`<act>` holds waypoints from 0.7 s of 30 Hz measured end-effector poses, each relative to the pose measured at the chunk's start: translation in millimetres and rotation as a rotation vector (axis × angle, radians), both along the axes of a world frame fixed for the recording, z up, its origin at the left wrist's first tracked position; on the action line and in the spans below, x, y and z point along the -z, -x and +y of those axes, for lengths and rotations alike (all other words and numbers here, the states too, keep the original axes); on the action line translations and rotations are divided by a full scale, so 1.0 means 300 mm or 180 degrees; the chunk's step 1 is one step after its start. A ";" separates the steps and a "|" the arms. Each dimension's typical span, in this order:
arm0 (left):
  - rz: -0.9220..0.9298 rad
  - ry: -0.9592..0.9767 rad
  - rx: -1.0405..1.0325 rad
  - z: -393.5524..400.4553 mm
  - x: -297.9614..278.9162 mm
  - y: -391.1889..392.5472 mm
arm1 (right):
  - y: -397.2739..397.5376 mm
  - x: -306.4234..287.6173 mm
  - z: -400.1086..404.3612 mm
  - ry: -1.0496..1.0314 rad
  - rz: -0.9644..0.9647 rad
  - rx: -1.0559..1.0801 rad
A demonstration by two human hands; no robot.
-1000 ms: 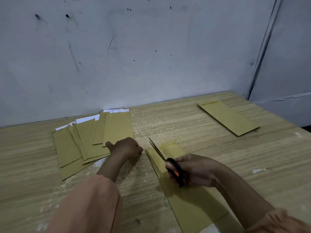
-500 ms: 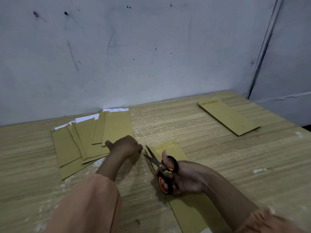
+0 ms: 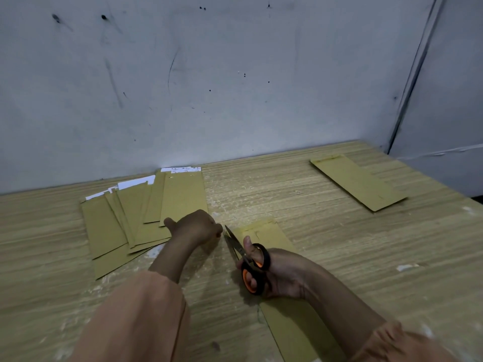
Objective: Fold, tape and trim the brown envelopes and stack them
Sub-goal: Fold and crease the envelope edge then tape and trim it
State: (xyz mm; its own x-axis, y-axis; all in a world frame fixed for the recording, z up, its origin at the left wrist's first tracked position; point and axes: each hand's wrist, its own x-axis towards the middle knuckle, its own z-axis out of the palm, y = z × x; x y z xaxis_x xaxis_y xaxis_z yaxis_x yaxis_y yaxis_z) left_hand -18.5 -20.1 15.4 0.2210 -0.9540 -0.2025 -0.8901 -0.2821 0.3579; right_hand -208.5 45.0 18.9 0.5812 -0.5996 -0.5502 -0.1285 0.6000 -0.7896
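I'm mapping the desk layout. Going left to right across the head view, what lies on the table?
Fanned pile of brown envelopes → left hand → scissors held by the right hand, over the envelope being trimmed → single envelope at far right.

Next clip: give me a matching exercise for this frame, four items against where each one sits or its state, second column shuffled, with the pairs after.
Column one:
1. scissors
2. fanned envelope stack
3. lone envelope
4. left hand

Column two:
A. far right of the table, apart from the rest
B. fist with curled fingers, beside the blade tips
C. blades parted, gripped by the right hand over the near envelope
D. left side near the wall, white paper showing behind

Pairs: 1-C, 2-D, 3-A, 4-B
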 end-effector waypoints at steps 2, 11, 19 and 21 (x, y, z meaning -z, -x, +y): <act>-0.0075 -0.0006 -0.0018 0.004 -0.003 0.001 | -0.002 0.002 0.001 0.0045 0.0048 0.0034; -0.0648 -0.0066 0.0020 0.035 -0.047 0.036 | -0.017 0.005 0.009 0.0221 0.0144 0.0168; -0.1183 0.0195 0.0190 0.086 -0.053 0.034 | -0.015 0.001 0.008 0.0220 0.0178 0.0160; -0.1301 0.0266 0.0191 0.108 -0.052 0.016 | -0.012 0.000 0.005 0.0229 0.0142 0.0150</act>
State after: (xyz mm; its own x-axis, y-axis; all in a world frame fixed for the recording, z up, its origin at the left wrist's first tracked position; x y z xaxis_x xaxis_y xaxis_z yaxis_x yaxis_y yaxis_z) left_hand -23.3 12.3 31.0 0.2105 -0.9771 -0.0310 -0.9776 -0.2103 -0.0087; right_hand -204.9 46.6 18.8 0.5273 -0.6645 -0.5295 -0.1377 0.5482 -0.8250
